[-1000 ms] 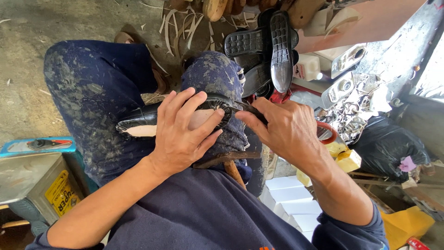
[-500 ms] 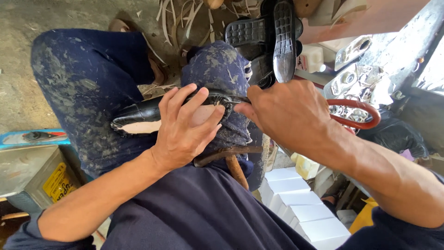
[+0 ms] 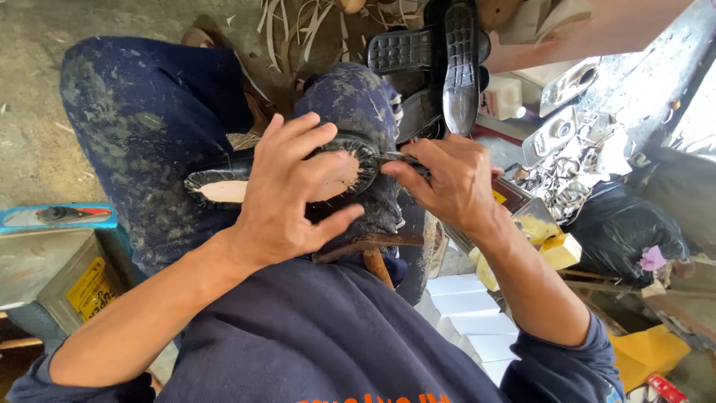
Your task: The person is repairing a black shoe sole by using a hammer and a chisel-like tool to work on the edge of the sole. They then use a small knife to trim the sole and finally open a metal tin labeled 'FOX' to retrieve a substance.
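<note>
A black shoe (image 3: 224, 177) lies sole-up across my lap, its pale insole board showing at toe and heel. My left hand (image 3: 287, 192) presses down on its middle, fingers spread over the sole. My right hand (image 3: 451, 183) is closed around a thin dark metal tool (image 3: 399, 159) whose tip meets the heel edge of the shoe. A wooden-handled hammer (image 3: 365, 250) rests on my thigh just below the shoe. My legs wear stained blue trousers.
Black rubber soles (image 3: 447, 56) stand ahead of my knees. Metal parts (image 3: 570, 160) and a black bag (image 3: 626, 224) lie to the right, white boxes (image 3: 470, 313) below them. A metal tin (image 3: 63, 287) sits at the left.
My right hand has shifted from grasping the shoe's heel to holding the thin tool against its edge. The left hand stays pressed on the sole. The view drifted slightly.
</note>
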